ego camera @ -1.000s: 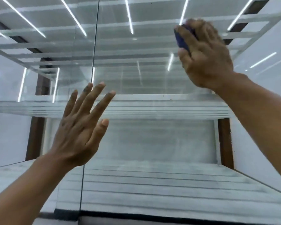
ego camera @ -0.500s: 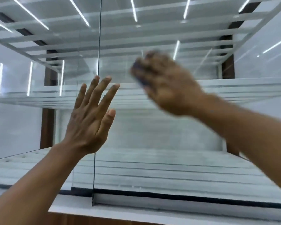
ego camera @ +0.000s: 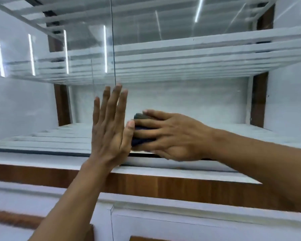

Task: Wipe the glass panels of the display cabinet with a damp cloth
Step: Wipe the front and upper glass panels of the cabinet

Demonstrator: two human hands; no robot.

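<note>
Our left hand [ego camera: 109,129] lay flat on the glass at the seam between the two panels, fingers straight and close together, holding nothing. Our right hand [ego camera: 172,134] held the dark blue cloth [ego camera: 140,142] under spread, bent fingers, pressing it on the right panel [ego camera: 189,101] at its bottom left corner, just above the cabinet's white sill [ego camera: 42,158]. We judged this panel nearly wiped down to its lower edge. Whether the left panel [ego camera: 24,105] was wiped, we could not tell.
</note>
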